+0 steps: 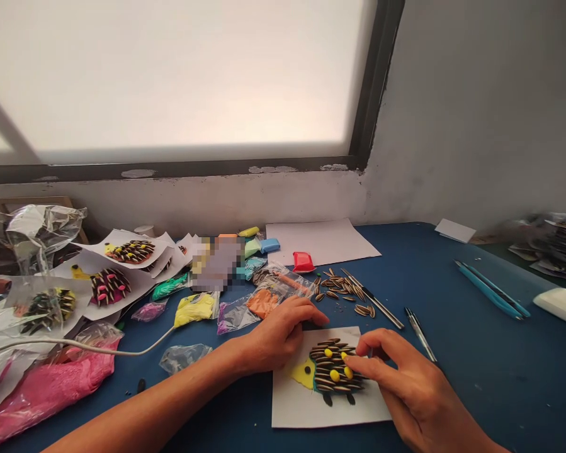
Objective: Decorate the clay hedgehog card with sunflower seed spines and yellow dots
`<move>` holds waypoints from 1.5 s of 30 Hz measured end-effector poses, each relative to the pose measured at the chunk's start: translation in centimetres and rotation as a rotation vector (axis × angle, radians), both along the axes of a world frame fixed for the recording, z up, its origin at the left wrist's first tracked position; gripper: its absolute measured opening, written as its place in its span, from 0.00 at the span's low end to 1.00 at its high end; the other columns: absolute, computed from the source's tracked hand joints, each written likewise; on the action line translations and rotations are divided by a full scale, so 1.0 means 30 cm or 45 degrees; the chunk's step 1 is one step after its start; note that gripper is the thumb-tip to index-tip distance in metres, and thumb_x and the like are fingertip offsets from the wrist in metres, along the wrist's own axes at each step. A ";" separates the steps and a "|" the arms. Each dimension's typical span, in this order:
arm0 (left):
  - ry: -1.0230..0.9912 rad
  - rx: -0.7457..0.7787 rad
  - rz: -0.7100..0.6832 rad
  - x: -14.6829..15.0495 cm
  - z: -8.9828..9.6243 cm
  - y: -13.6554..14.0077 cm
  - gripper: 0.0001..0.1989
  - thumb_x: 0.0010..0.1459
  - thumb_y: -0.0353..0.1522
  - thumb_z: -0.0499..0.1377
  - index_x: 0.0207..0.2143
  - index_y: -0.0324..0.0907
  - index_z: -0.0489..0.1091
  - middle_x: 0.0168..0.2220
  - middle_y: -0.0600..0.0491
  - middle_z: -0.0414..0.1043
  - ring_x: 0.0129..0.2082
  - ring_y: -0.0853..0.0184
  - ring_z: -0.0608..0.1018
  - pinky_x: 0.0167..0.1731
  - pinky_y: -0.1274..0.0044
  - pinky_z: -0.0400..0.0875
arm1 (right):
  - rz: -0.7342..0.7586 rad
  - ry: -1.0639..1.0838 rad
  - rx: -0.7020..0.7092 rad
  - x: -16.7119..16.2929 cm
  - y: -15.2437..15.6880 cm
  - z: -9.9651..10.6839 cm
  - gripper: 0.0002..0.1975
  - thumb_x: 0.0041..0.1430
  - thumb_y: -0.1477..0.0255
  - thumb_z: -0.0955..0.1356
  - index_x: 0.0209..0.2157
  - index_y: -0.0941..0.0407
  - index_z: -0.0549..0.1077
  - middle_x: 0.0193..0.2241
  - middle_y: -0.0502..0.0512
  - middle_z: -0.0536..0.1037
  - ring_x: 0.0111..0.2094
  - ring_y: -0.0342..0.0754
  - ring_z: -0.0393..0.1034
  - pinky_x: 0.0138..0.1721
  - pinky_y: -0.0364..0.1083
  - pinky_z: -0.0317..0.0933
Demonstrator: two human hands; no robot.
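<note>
A white card (pixel 289 412) lies on the blue table, bearing a hedgehog figure with a yellow clay head (pixel 303 375) and a black eye. Rows of striped sunflower seeds (pixel 327 377) form its spines, with several small yellow clay balls (pixel 334 375) among them. Two dark seeds stick out below as feet. My right hand (pixel 412 384) reaches in from the right, its fingers drawn together at a yellow ball on the upper right of the spines. Resting at the card's upper left edge, my left hand (pixel 283 333) has its fingers loosely bent and apart, holding nothing.
Loose sunflower seeds (pixel 342 286), metal tweezers (pixel 381 307) and a pen (pixel 420 335) lie beyond the card. Bagged clay, including yellow (pixel 194 309) and orange (pixel 264 303), spreads to the left. Finished hedgehog cards (pixel 110 302) are stacked farther left. A white cable (pixel 89 345) crosses there.
</note>
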State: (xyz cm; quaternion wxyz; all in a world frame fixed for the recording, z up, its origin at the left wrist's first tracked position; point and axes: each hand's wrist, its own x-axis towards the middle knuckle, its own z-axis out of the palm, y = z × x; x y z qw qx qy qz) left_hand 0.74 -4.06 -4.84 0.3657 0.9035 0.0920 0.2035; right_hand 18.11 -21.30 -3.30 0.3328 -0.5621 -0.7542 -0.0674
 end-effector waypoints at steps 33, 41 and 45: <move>0.021 -0.022 0.001 -0.005 0.010 -0.004 0.26 0.48 0.14 0.47 0.45 0.38 0.72 0.44 0.49 0.72 0.47 0.66 0.72 0.51 0.74 0.66 | -0.162 -0.155 0.074 0.023 0.002 0.024 0.15 0.63 0.81 0.60 0.47 0.54 0.72 0.38 0.55 0.74 0.37 0.43 0.73 0.36 0.40 0.68; -0.019 -0.030 -0.001 0.002 0.000 0.001 0.25 0.48 0.14 0.47 0.44 0.38 0.73 0.42 0.49 0.73 0.46 0.66 0.72 0.49 0.74 0.67 | -0.478 -0.035 -0.195 0.064 0.026 -0.022 0.16 0.67 0.63 0.59 0.38 0.52 0.76 0.37 0.55 0.76 0.35 0.49 0.74 0.35 0.48 0.69; -0.028 -0.019 0.013 0.004 -0.002 0.001 0.26 0.46 0.15 0.47 0.44 0.37 0.73 0.42 0.49 0.73 0.45 0.66 0.73 0.48 0.74 0.68 | -0.468 0.147 -0.402 0.039 0.052 -0.005 0.17 0.66 0.61 0.59 0.33 0.51 0.76 0.37 0.56 0.76 0.38 0.51 0.72 0.40 0.50 0.66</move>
